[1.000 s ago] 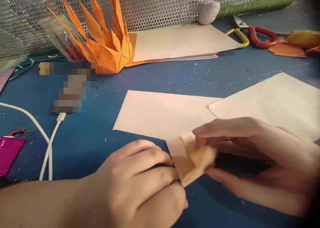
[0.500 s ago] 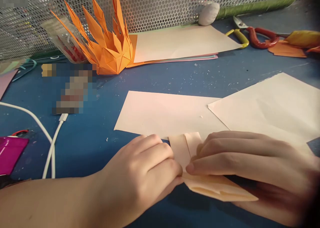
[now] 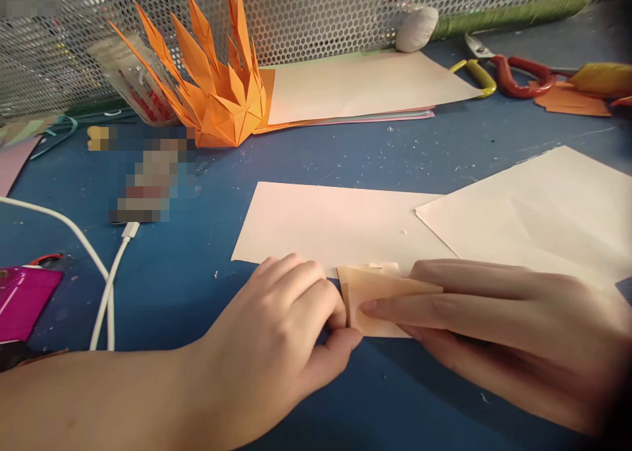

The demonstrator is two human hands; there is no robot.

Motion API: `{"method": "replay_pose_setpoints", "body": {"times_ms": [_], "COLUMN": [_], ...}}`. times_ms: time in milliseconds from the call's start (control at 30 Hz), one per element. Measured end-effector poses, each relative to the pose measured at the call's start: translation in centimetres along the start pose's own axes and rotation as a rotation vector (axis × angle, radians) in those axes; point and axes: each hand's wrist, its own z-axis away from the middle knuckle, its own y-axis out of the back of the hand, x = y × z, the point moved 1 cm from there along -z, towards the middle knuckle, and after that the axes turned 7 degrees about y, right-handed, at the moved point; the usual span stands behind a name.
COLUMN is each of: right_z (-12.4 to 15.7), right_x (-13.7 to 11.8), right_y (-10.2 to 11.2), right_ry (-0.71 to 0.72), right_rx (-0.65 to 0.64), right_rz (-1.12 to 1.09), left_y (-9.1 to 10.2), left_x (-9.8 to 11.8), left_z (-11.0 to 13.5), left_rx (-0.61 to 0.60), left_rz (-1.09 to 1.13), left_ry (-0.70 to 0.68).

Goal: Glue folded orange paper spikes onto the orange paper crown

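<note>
A small folded piece of cream paper [image 3: 380, 283] lies on the blue table, between my hands. My left hand [image 3: 301, 319] is closed at its left edge, thumb and bent fingers pinching the corner. Across its top, my right hand [image 3: 494, 319] presses with one fingertip, its other fingers stretched out to the right and partly covering the paper. Behind them a pale sheet [image 3: 326, 220] lies flat, overlapped on the right by another pale sheet [image 3: 543, 214].
An orange folded-paper model [image 3: 230, 115] with tall points stands at the back, beside a stack of paper [image 3: 355, 85] and a glass jar [image 3: 141, 85]. Red-handled pliers [image 3: 523, 76] and a white stone-like lump [image 3: 417, 29] lie behind. A white cable [image 3: 105, 299] runs at the left.
The lower flap of the folded paper has turned up over the upper part. My right hand's finger now lies flat on it, and my left thumb has spread away from the fingers.
</note>
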Motion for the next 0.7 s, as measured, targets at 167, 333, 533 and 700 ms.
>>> {"method": "replay_pose_setpoints", "body": {"times_ms": [167,333,533,700], "right_z": [-0.20,-0.44,-0.38,-0.24], "right_x": [0.39,0.37,0.10,-0.10], "right_y": [0.16,0.04,-0.22,-0.23], "right_ry": [0.026,-0.001,-0.050,-0.085], "right_rx": [-0.062,-0.063,-0.013,0.010], "right_rz": [0.029,0.000,0.024,0.063], "left_y": [0.46,0.58,0.50,0.56], "left_x": [0.20,0.17,-0.12,-0.22], "left_z": [0.29,0.79,0.85,0.93], "left_rx": [0.029,0.037,0.103,0.120], "left_rz": [-0.051,-0.111,-0.160,-0.171], "left_ry": [-0.075,-0.245,-0.332,-0.365]}}
